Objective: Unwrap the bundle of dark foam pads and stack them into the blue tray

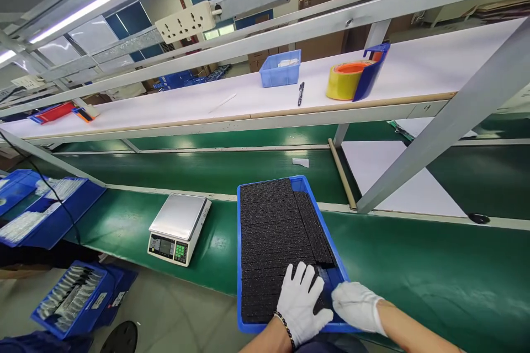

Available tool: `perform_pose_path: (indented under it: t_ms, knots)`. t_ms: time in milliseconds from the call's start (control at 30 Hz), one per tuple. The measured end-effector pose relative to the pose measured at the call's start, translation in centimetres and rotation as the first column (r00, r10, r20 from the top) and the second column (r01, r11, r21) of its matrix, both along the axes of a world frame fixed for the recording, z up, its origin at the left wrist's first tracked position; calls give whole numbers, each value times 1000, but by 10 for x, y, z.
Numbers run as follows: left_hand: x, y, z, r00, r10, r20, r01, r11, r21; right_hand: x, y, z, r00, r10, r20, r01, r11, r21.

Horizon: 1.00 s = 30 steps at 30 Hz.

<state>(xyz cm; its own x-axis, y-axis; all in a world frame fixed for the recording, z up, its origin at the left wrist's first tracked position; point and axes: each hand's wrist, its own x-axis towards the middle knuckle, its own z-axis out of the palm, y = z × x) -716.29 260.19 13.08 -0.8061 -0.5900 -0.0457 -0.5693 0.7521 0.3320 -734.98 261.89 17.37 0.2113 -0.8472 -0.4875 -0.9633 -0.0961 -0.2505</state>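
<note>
A blue tray [308, 187] packed with black foam pads [269, 226] rests on the green bench in front of me. My left hand [300, 300], in a white glove, lies flat with fingers spread on the foam near the tray's front. My right hand [356, 304], also gloved, sits at the tray's front right corner, fingers curled at the edge of the foam rows; whether it grips a piece is hidden. A dark bead bracelet shows on my left wrist.
A digital scale [179, 227] stands left of the tray. Blue bins of bagged parts [45, 212] sit far left and on the floor [72, 297]. The upper white shelf [434, 66] holds a small blue bin [280, 69], a pen [300, 93] and a yellow tape dispenser [351, 77]. A slanted metal post [439, 127] rises at right.
</note>
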Motion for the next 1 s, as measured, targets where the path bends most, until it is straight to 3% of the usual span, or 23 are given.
perform_pose_path:
  t_ms: [133,233,433,567,700,833,900,1000]
  knots:
    - [-1,2,-1,1000,17,-6,-18,1000,-15,16,-21,-19,995,-16,-95,18,1000,21]
    - [0,3,-5,999,24,-26,-25,999,-33,18,-38,-21,992,-20,-128,24,999,30]
    - [-1,3,-7,999,27,-41,-30,997,-72,18,-42,-21,990,48,-129,-38,996,79]
    - [-3,4,-4,999,18,-41,-23,993,-117,16,-40,-13,990,99,-104,-87,990,112]
    - [9,11,-7,996,51,-69,-65,973,-223,6,-28,10,991,115,-71,-107,989,105]
    - [33,13,-13,954,290,-75,-300,913,-277,-5,-16,23,995,29,92,-14,988,-152]
    - [42,10,-15,927,368,-73,-374,887,-272,-4,-14,19,983,-12,181,71,944,-323]
    - [45,6,-18,923,376,-79,-383,886,-262,6,-7,1,977,43,208,77,841,-535]
